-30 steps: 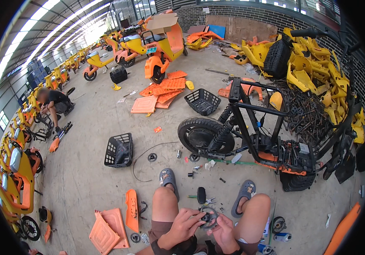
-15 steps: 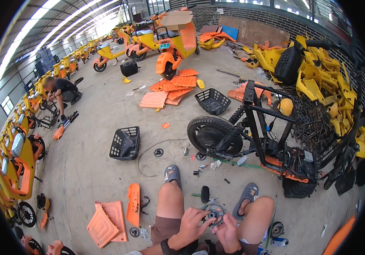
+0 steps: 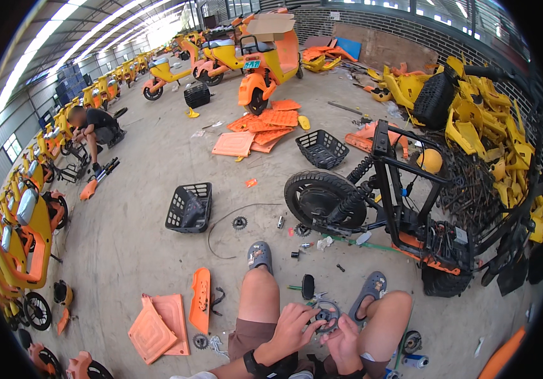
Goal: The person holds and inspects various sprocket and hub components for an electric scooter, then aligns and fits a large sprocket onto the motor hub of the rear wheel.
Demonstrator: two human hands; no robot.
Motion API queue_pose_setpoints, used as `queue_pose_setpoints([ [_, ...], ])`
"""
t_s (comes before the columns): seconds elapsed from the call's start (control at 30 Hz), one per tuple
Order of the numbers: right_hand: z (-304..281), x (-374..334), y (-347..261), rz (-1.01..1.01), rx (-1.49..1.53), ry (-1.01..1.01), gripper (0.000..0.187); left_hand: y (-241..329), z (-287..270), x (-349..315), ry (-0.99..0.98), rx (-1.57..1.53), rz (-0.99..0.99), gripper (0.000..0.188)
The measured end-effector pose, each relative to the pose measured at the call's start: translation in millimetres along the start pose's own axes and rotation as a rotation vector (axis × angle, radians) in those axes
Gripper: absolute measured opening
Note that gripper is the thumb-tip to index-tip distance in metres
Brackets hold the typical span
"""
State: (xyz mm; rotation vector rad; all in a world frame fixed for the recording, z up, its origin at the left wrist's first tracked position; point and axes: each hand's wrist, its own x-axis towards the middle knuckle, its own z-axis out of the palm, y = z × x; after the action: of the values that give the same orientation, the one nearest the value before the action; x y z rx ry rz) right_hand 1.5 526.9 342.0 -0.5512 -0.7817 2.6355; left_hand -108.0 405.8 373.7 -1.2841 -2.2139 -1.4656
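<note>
Between my knees I hold a round grey ring-shaped part with a dark hub in its middle. The fingers of my left hand pinch it at the hub and left side. My right hand grips its lower right rim between thumb and fingers. Just beyond the part, a black pedal-like block lies on the concrete. A toothed sprocket rests near my left leg, and a round metal part lies to the right of my right leg.
A stripped scooter frame with its rear wheel stands ahead right. Black baskets, orange panels and small parts are scattered on the floor. Yellow panels are piled at right. Scooters line the left, where another person crouches.
The view has shifted slightly. My hands still hold the ring-shaped part, which has turned a little between my fingers. The crouching person has drawn a hand up from the floor.
</note>
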Motion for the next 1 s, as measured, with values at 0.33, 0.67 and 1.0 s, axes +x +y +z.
queue_pose_setpoints([
  [0.33,0.4,3.5,5.9,-0.021,-0.057,-0.028,0.027,-12.9,-8.7,0.3,-0.124,-0.077,-0.008,0.033],
  [0.67,-3.9,-1.5,4.1,-0.028,-0.067,0.028,0.030,-19.3,-11.2,3.9,-0.209,-0.142,0.055,0.035],
  [1.0,-2.6,1.9,10.4,-0.076,-0.042,0.020,0.030,-17.7,-23.7,9.2,-0.328,-0.208,0.104,0.035],
])
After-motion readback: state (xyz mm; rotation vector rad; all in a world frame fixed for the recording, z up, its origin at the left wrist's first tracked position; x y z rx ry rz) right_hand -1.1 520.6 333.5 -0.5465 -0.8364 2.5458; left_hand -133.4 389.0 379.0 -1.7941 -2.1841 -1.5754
